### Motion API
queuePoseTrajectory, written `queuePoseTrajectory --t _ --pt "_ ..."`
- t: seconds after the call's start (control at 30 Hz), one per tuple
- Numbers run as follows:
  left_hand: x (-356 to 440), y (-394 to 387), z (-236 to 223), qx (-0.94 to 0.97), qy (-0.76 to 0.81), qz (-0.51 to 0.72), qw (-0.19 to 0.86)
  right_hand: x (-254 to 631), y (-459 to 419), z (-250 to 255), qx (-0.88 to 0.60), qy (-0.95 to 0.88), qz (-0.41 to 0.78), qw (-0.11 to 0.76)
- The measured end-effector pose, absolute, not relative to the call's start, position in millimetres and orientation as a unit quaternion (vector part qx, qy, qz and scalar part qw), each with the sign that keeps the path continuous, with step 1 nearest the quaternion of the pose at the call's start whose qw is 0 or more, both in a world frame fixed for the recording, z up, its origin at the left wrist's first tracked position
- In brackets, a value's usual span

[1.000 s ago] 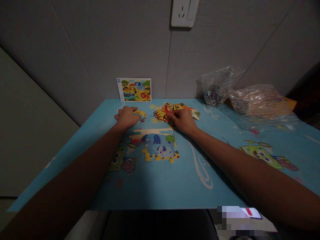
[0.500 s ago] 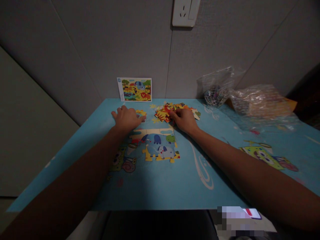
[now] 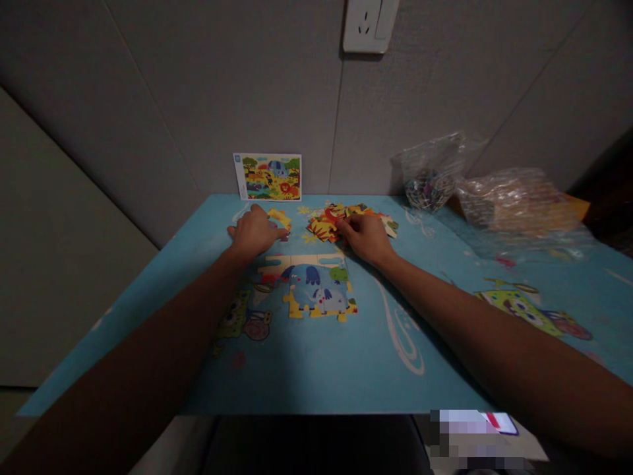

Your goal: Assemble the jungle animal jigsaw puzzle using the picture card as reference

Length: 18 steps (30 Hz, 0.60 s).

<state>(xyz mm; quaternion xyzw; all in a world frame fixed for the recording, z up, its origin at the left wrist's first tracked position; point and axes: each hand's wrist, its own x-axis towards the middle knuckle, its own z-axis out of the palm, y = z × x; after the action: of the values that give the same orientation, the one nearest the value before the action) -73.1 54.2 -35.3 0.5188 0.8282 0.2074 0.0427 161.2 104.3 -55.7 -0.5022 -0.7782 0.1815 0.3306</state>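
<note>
My left hand [image 3: 256,232] lies palm down at the far left of the table, its fingers apart and its thumb stretched right. Beside that thumb are yellow-edged puzzle pieces [image 3: 281,218], partly covered by the hand. My right hand [image 3: 370,241] is closed in a pinch on a red-and-yellow puzzle piece [image 3: 331,214] at the left side of a heap of loose puzzle pieces [image 3: 386,221]. Nearer to me lies a joined section of puzzle [image 3: 316,290], showing a big blue elephant and a small one.
A picture card [image 3: 271,178] leans on the wall behind the left hand. Clear plastic bags [image 3: 514,204] lie at the back right, one holding a tangled bundle [image 3: 426,188]. The table [image 3: 316,369] has a blue cartoon-printed cover. A socket [image 3: 368,26] is on the wall.
My left hand has shifted slightly right and its fingers have drawn a little closer together, uncovering more of the yellow-edged pieces. My right hand stays at the heap.
</note>
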Motion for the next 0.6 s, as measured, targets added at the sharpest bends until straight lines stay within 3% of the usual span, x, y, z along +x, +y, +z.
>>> queuePoseTrajectory --t 0.17,0.33,0.6 --pt "-67 55 -36 0.525 0.783 0.329 0.054 162 104 -57 -0.485 -0.777 0.200 0.348" --pt "-58 55 -39 0.525 0.675 0.473 0.213 163 103 -58 -0.451 -0.775 0.197 0.396" --pt "-50 55 -45 0.522 0.611 0.505 0.314 162 103 -61 -0.406 -0.755 0.265 0.442"
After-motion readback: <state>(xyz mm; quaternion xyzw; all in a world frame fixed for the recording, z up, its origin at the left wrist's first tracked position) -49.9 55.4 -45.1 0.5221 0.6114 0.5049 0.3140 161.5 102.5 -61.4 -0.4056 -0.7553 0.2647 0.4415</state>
